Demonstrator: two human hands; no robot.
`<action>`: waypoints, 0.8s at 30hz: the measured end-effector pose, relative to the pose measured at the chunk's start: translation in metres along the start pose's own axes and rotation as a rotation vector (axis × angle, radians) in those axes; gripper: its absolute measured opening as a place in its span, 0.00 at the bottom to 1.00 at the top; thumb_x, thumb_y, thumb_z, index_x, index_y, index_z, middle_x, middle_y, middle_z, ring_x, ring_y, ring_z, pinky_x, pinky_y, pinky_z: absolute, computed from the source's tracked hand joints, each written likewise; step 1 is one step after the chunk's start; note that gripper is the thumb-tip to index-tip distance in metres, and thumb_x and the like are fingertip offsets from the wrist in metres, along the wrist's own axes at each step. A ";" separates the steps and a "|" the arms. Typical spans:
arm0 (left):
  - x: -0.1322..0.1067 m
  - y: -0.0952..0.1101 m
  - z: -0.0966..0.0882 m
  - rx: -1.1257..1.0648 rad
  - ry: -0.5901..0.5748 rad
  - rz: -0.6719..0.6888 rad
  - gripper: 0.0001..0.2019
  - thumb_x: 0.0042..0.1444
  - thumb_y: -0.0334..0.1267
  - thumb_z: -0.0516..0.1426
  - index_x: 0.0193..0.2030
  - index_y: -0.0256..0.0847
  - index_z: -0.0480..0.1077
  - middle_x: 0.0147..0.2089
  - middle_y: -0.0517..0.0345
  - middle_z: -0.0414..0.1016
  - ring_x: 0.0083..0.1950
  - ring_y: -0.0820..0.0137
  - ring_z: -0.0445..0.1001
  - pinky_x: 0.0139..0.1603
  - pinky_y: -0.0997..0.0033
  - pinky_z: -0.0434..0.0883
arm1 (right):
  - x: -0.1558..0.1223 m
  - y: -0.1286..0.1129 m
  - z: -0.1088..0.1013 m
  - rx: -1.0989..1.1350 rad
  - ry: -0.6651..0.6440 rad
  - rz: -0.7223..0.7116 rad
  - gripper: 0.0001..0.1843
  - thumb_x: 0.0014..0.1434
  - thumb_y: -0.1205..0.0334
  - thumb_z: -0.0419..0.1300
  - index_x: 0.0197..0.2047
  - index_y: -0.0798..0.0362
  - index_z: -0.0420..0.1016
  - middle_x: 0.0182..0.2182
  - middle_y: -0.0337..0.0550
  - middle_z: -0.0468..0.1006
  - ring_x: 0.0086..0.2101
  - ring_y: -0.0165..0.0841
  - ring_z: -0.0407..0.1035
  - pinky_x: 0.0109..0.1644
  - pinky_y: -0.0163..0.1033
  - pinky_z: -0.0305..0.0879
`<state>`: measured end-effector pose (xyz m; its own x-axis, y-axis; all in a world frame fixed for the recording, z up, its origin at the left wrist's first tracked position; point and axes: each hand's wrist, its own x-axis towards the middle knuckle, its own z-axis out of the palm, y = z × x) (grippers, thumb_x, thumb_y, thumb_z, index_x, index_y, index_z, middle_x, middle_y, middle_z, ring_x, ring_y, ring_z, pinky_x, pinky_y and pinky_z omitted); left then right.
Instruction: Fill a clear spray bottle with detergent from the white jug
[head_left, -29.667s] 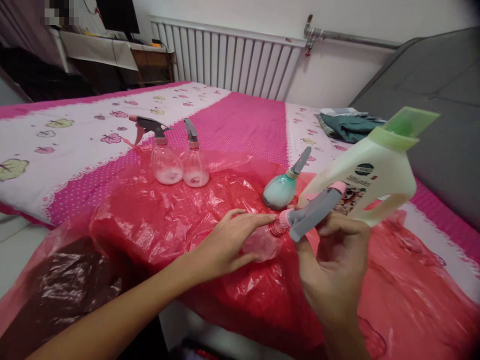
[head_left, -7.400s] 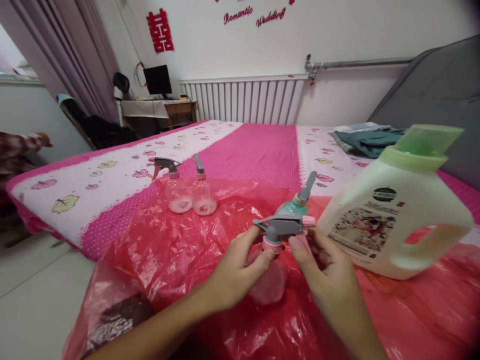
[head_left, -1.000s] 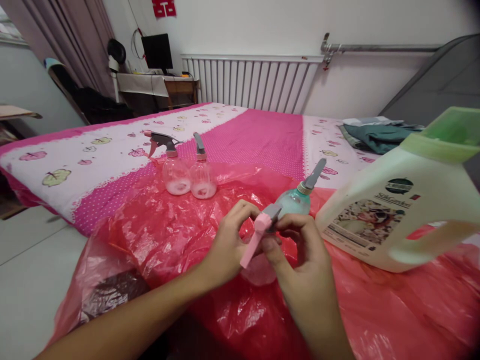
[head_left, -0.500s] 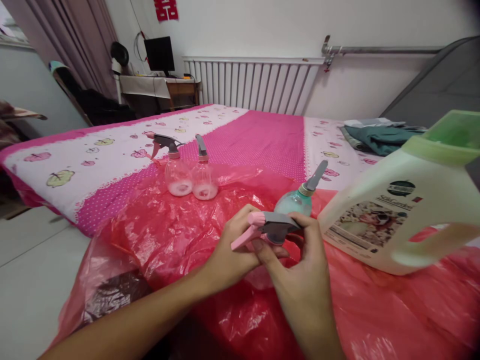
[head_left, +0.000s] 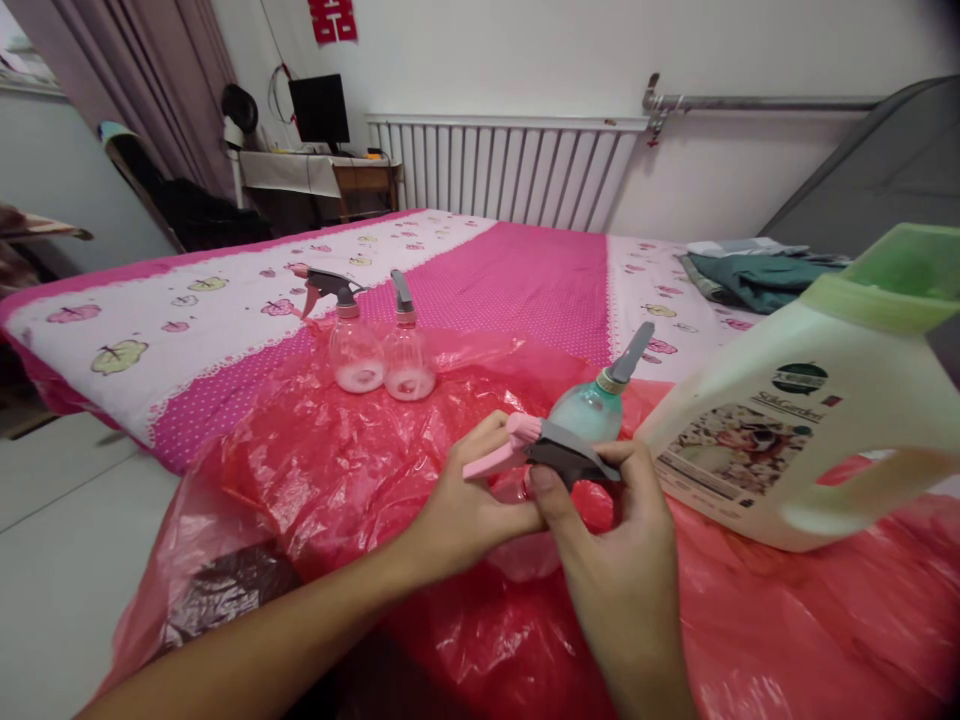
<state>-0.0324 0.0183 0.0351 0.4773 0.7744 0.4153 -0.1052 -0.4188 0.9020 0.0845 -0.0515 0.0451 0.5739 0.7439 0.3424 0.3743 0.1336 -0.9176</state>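
Note:
A pink clear bottle [head_left: 527, 558] stands between my hands, mostly hidden behind them. My left hand [head_left: 465, 515] is closed round its upper part. Thumb and fingers of my right hand [head_left: 619, 545] pinch the grey and pink trigger spray head [head_left: 568, 452] above the neck. The head sits tilted, its pink nozzle and trigger pointing left; whether it is threaded on cannot be told. Just beyond is a teal spray bottle [head_left: 592, 408] with a grey head. Two pink spray bottles, one at the left [head_left: 356, 355] and one beside it [head_left: 409, 365], hold whitish liquid or foam.
Crumpled red plastic sheeting [head_left: 352, 480] lies under the bottles on a pink patterned bed [head_left: 525, 270]. A large detergent jug [head_left: 757, 440] with a green cap leans close at my right. Folded clothes [head_left: 757, 275] lie behind it. A radiator [head_left: 502, 170] lines the wall.
The spray head has turned and tilted, its grey rear end now lower at the right. My right hand has shifted slightly right and down with it; the left hand stays nearly in place.

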 end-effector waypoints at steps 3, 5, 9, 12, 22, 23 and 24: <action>0.002 0.000 -0.001 0.011 -0.035 0.016 0.14 0.57 0.39 0.70 0.49 0.44 0.77 0.47 0.55 0.75 0.49 0.60 0.75 0.53 0.60 0.73 | 0.000 0.000 -0.003 0.026 -0.013 -0.011 0.17 0.59 0.44 0.66 0.40 0.48 0.69 0.35 0.38 0.75 0.39 0.37 0.70 0.46 0.44 0.63; 0.003 -0.003 -0.001 -0.021 -0.032 0.025 0.21 0.55 0.46 0.71 0.53 0.44 0.74 0.51 0.53 0.75 0.53 0.58 0.74 0.57 0.57 0.72 | 0.000 0.000 -0.004 0.059 -0.023 0.012 0.16 0.62 0.44 0.63 0.41 0.48 0.69 0.35 0.37 0.76 0.39 0.36 0.71 0.46 0.43 0.63; 0.005 -0.012 -0.003 -0.032 0.174 0.153 0.42 0.50 0.63 0.70 0.66 0.50 0.62 0.54 0.52 0.70 0.57 0.56 0.70 0.61 0.52 0.68 | -0.001 -0.003 -0.004 0.091 -0.028 0.023 0.16 0.64 0.44 0.61 0.41 0.48 0.70 0.36 0.37 0.76 0.38 0.34 0.71 0.44 0.41 0.63; 0.003 -0.014 -0.007 0.092 0.245 0.284 0.34 0.61 0.58 0.65 0.69 0.53 0.59 0.55 0.52 0.69 0.57 0.59 0.69 0.65 0.52 0.65 | 0.000 -0.003 -0.004 0.085 -0.016 -0.006 0.15 0.64 0.45 0.61 0.39 0.48 0.71 0.33 0.36 0.75 0.36 0.32 0.69 0.43 0.39 0.62; -0.006 -0.008 -0.003 0.314 0.144 0.310 0.38 0.63 0.45 0.65 0.75 0.53 0.53 0.70 0.46 0.63 0.66 0.51 0.65 0.66 0.46 0.64 | 0.000 0.000 -0.005 0.107 -0.031 -0.026 0.14 0.63 0.47 0.63 0.39 0.49 0.71 0.34 0.37 0.75 0.35 0.32 0.69 0.41 0.40 0.64; -0.006 -0.009 -0.002 0.315 0.155 0.303 0.37 0.63 0.44 0.65 0.74 0.53 0.53 0.70 0.46 0.63 0.66 0.51 0.65 0.66 0.46 0.64 | 0.000 0.000 -0.005 0.110 -0.038 -0.028 0.14 0.62 0.47 0.64 0.40 0.48 0.71 0.34 0.37 0.75 0.36 0.32 0.70 0.42 0.41 0.65; -0.006 -0.010 -0.001 0.309 0.166 0.300 0.37 0.62 0.43 0.66 0.74 0.52 0.54 0.69 0.47 0.64 0.65 0.52 0.66 0.66 0.46 0.64 | 0.000 0.001 -0.004 0.117 -0.049 -0.029 0.14 0.62 0.47 0.65 0.40 0.48 0.71 0.35 0.37 0.76 0.37 0.33 0.71 0.43 0.42 0.66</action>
<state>-0.0351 0.0184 0.0234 0.3170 0.6522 0.6885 0.0596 -0.7383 0.6719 0.0878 -0.0544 0.0452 0.5266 0.7696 0.3610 0.3011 0.2283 -0.9259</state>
